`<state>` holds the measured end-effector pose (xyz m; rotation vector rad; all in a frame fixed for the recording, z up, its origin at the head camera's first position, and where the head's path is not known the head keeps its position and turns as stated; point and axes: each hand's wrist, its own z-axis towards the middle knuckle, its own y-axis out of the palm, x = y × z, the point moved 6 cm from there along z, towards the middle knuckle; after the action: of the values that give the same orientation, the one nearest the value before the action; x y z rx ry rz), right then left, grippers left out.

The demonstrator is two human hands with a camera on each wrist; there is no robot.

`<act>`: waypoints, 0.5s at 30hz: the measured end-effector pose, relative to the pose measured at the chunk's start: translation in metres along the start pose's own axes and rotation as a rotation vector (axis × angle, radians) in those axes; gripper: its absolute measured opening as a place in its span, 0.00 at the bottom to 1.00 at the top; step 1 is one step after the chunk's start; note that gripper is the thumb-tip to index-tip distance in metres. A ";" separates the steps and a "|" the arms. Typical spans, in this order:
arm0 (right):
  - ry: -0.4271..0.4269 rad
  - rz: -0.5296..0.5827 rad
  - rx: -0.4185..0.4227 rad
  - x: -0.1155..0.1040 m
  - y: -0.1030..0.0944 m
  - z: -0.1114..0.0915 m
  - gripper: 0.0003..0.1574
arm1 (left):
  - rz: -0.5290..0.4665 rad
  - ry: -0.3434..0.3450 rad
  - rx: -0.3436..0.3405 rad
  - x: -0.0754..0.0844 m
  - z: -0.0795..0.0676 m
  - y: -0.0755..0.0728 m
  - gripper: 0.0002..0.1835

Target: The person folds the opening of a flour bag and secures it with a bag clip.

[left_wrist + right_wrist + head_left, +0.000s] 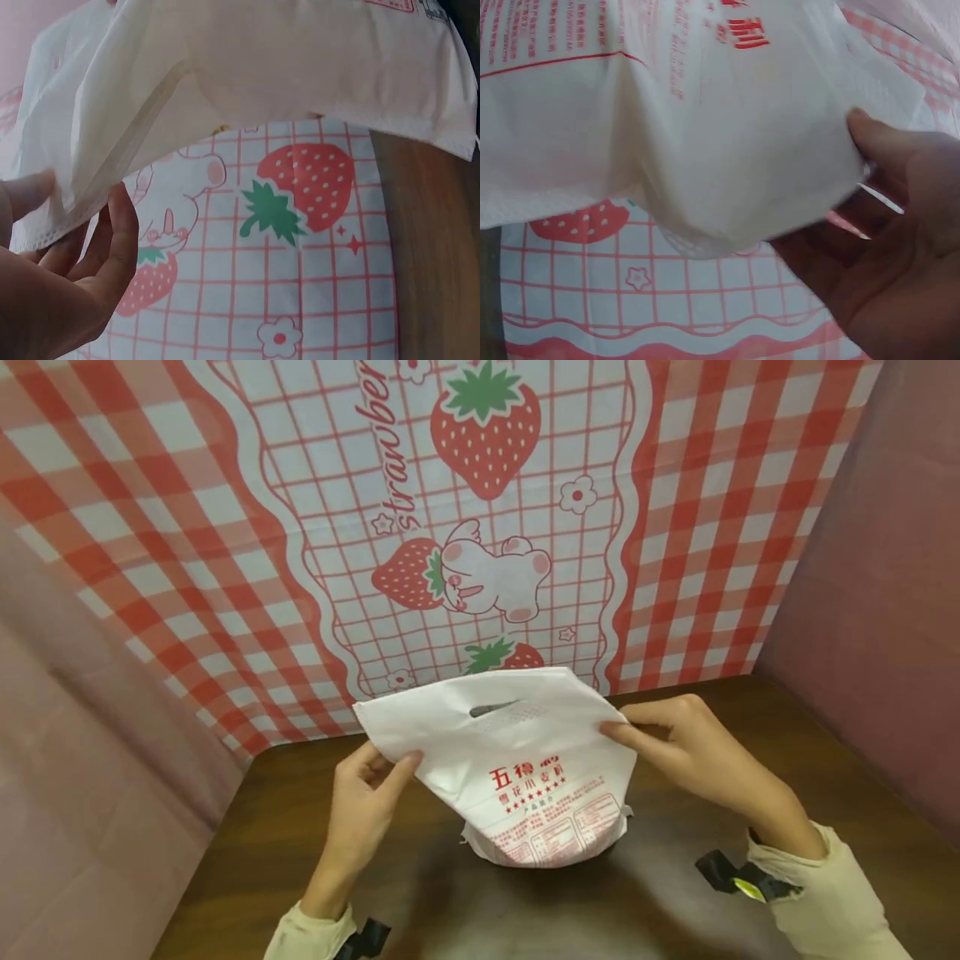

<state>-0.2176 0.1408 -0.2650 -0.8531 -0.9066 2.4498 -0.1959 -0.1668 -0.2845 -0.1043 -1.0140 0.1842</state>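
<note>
A white flour bag (525, 777) with red printing stands on the table, its base full and its upper part flattened, with a slot handle near the top edge. My left hand (367, 810) pinches the bag's left side between thumb and fingers; the left wrist view shows the thumb (30, 193) on one face and curled fingers behind the seam. On the opposite side, my right hand (675, 752) pinches the bag's right edge. In the right wrist view the thumb (877, 139) presses the printed face while the other fingers lie behind it.
The dark brown wooden table (285, 827) reaches back to a red and white checked cloth (712, 527) with strawberry prints. Pink curtains hang at the left (90, 760) and right (885, 635). Dark straps (738, 872) sit on the wrists near the cream sleeves.
</note>
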 end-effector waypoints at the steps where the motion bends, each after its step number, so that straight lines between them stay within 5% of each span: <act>1: -0.002 0.002 0.018 0.001 -0.001 0.001 0.05 | -0.007 0.003 0.014 -0.001 0.001 0.000 0.09; 9: -0.008 0.021 0.198 0.008 -0.008 0.002 0.12 | -0.096 0.101 0.067 -0.015 0.017 0.005 0.12; 15: 0.017 0.003 0.246 0.013 -0.014 -0.001 0.14 | -0.141 0.124 0.092 -0.008 0.028 0.012 0.12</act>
<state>-0.2248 0.1576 -0.2613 -0.7853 -0.5819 2.4863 -0.2251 -0.1567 -0.2781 0.0390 -0.8844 0.0941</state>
